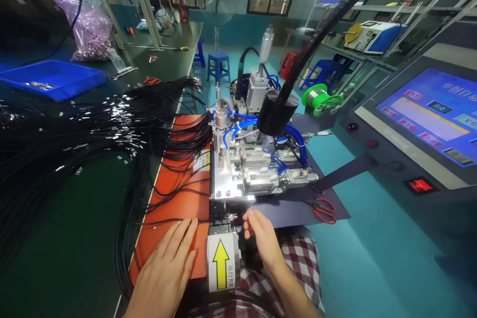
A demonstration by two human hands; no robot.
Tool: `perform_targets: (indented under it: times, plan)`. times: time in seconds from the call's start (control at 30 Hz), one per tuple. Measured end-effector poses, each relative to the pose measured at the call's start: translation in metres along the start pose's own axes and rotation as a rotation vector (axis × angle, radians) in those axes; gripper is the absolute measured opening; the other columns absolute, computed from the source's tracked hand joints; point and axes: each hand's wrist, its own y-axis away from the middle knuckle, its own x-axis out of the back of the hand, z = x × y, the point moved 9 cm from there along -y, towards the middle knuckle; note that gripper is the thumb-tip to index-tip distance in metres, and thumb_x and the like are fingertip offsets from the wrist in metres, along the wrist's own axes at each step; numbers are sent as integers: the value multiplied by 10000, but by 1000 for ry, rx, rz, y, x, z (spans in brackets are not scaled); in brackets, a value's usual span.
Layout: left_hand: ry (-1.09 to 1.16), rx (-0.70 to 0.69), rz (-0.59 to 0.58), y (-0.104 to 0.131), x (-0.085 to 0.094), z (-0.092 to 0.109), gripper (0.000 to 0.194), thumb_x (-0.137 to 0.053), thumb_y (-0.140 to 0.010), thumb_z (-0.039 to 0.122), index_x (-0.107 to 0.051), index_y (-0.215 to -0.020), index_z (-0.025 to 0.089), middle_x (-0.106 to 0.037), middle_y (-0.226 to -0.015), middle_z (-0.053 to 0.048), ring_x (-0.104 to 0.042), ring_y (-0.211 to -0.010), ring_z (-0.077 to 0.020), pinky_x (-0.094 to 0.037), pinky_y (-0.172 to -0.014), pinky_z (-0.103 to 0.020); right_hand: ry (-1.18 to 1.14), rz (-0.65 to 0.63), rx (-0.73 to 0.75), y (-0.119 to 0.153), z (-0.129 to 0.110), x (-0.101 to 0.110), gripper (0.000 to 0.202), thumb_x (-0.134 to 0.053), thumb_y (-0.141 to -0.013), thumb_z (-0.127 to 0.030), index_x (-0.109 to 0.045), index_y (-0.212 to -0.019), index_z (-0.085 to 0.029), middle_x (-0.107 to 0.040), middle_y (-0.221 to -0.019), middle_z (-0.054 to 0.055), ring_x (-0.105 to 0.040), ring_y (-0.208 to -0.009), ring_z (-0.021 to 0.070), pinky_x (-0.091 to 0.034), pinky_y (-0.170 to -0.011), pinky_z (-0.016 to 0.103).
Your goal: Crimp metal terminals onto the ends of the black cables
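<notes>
If the flat left hand (166, 261) slips, the cable (210, 220) may skew; whether the curled right hand (261, 236) grips anything is unclear.

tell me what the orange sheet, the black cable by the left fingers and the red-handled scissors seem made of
Orange sheet: perhaps plastic or painted metal, satin, judging by its even colour.
Black cable: probably rubber or plastic, smooth, from its even dark skin.
Red-handled scissors: the handles look plastic, perhaps glossy, from their bright red; blades unclear.
</notes>
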Motion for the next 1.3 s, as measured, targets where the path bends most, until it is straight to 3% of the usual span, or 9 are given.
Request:
perform_targets:
  times: [0.13, 0.3, 0.4, 0.57, 0.73, 0.87, 0.97, 1.1, 1.3]
  plan:
    - [44, 25, -36, -8, -5, -6, 521, -401, -891, 283, -305, -1394, 188, -464, -1362, -101, -466, -1207, -260, -500, -891, -404, 13, 33, -11, 6, 3, 12, 374, -541, -826, -530, -551, -726, -170, -481, -569, -35, -431, -511, 129, -338, -553, 251]
    - [354, -11, -127, -65, -6, -24, 419, -305, -922, 207, -385, -1325, 129, -411, -1382, -146, -361, -1281, -252, -332, -1039, -471, 75, 49, -4, 9, 0, 13, 362, -549, -823, -518, -548, -703, -176, -475, -545, -33, -431, -534, 144, -330, -562, 253]
    - [427, -71, -185, -83, 14, -38, 363, -286, -928, 192, -438, -1258, 181, -468, -1320, -80, -435, -1209, -161, -367, -1020, -328, 85, 51, -5, 14, -5, 16, 345, -565, -810, -508, -550, -701, -181, -482, -576, -26, -428, -546, 148, -330, -569, 258]
    - [391, -260, -548, -32, 37, -38, 162, -435, -837, 117, -560, -815, 218, -592, -886, -10, -571, -862, -162, -448, -826, -293, 87, 85, -71, 25, -3, 36, 311, -573, -808, -484, -548, -695, -195, -472, -581, -26, -414, -554, 150, -320, -558, 257]
    - [446, -244, -565, -16, 54, -58, 236, -397, -843, 89, -572, -766, 227, -571, -811, -7, -562, -789, -154, -435, -820, -292, 46, 107, -70, 25, -8, 40, 295, -593, -800, -466, -542, -700, -193, -476, -599, -19, -417, -548, 145, -331, -548, 257]
    - [894, 98, -409, -37, 57, -74, 194, -385, -915, 256, -563, -872, 192, -556, -803, -19, -525, -707, -127, -445, -635, -218, 86, 97, -20, 25, -24, 34, 293, -562, -830, -448, -538, -687, -192, -467, -588, -22, -419, -549, 138, -344, -546, 249]
    - [1049, 192, -369, -39, 43, -47, 183, -427, -906, 303, -564, -909, 181, -571, -809, -25, -523, -727, -132, -449, -633, -216, 125, 39, -2, 34, -35, 22, 195, -609, -802, -389, -584, -797, -196, -470, -607, -27, -421, -545, 132, -349, -525, 239]
    - [1028, 73, -477, -34, 22, 4, 236, -367, -923, 301, -566, -853, 194, -600, -795, -15, -555, -736, -138, -467, -690, -226, 26, -140, -8, 48, -44, -6, 313, -676, -726, -232, -590, -1027, -215, -533, -758, -3, -456, -590, 125, -389, -532, 230]
    - [731, 58, -337, -31, 19, -18, 160, -444, -887, 291, -574, -966, 242, -646, -865, -23, -622, -803, -178, -503, -702, -226, -158, -138, -3, 43, -48, -26, 137, -632, -783, -279, -632, -880, -183, -569, -664, -11, -462, -466, 84, -369, -465, 214]
